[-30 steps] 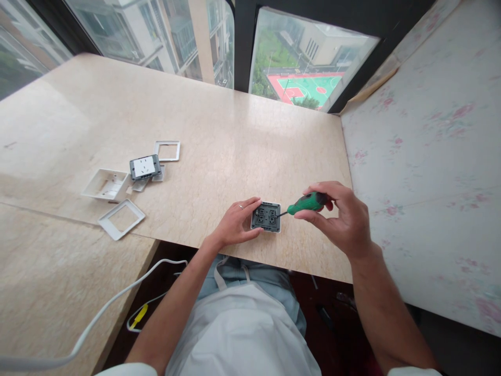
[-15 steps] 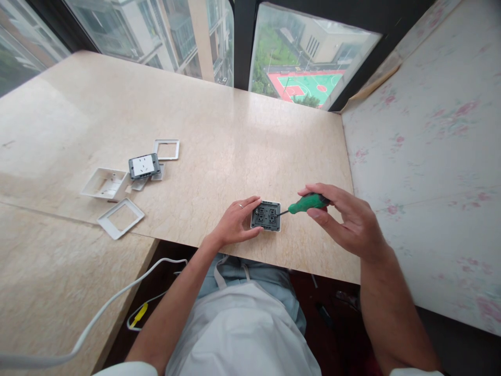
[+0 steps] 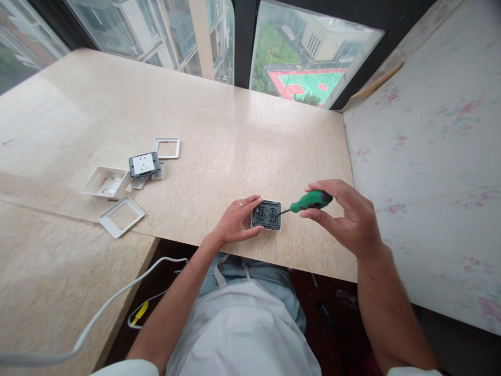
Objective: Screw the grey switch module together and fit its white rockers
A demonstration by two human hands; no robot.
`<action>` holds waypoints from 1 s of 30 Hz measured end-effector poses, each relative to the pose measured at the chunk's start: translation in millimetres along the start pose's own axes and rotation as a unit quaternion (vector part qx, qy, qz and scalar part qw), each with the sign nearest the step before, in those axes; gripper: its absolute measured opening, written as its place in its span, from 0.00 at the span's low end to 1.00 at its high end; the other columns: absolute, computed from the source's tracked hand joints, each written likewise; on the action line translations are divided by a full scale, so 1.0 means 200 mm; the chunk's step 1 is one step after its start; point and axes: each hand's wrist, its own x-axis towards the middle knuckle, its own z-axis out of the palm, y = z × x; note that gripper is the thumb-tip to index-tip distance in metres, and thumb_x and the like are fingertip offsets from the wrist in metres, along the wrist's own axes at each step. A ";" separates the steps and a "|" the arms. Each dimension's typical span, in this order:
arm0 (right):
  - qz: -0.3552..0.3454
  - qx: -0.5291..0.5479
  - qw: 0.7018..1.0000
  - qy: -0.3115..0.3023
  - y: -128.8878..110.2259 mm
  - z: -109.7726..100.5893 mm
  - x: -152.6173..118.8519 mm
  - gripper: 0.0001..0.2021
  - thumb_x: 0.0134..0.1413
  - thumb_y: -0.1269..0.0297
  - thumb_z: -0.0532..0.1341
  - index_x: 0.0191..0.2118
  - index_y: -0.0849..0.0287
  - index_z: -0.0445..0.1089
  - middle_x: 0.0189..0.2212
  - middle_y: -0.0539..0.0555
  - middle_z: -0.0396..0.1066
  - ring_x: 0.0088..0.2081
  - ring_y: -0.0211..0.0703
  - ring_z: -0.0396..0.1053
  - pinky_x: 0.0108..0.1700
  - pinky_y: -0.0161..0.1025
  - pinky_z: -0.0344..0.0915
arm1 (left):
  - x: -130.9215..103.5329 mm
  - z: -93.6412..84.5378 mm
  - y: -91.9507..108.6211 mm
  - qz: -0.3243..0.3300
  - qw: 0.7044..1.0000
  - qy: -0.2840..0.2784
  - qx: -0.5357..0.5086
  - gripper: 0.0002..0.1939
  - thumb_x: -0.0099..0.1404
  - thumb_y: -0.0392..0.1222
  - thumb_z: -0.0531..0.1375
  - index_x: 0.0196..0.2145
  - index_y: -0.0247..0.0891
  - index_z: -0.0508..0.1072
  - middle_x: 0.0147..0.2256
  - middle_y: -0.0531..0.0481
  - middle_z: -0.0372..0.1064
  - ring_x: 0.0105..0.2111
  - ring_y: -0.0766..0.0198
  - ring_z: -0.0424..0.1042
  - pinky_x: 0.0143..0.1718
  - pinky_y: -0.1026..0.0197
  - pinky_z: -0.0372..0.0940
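A square switch panel (image 3: 267,215) lies back side up near the counter's front edge, its dark grey back framed by a white rim. My left hand (image 3: 237,222) grips its left side, thumb at the lower edge and fingers at the upper one. In my right hand (image 3: 348,216) is a green and black screwdriver (image 3: 312,201), held by the handle between thumb and fingers. The shaft points left and down, and its tip meets the right part of the panel's back. Whether the tip sits in a screw is too small to tell.
Left on the stone counter (image 3: 219,141) are a white wall box (image 3: 105,183), a socket module (image 3: 144,165), and two white frames, one nearer (image 3: 121,216) and one farther (image 3: 167,148). A white cable (image 3: 117,295) crosses the lower left. A papered wall (image 3: 422,156) bounds the right.
My right fingers have shifted and spread slightly around the screwdriver handle, which has turned a little. The tip stays on the panel, and my left hand keeps its grip.
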 end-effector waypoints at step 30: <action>-0.016 -0.016 1.000 0.008 -0.03 0.04 0.01 0.23 0.54 0.66 0.71 0.55 0.53 0.69 0.39 0.54 0.76 0.38 0.44 0.76 0.37 0.39 0.75 | 0.00 0.00 0.00 0.004 1.000 0.002 0.006 0.38 0.65 0.54 0.62 0.68 0.42 0.58 0.67 0.40 0.57 0.66 0.50 0.59 0.65 0.47 0.56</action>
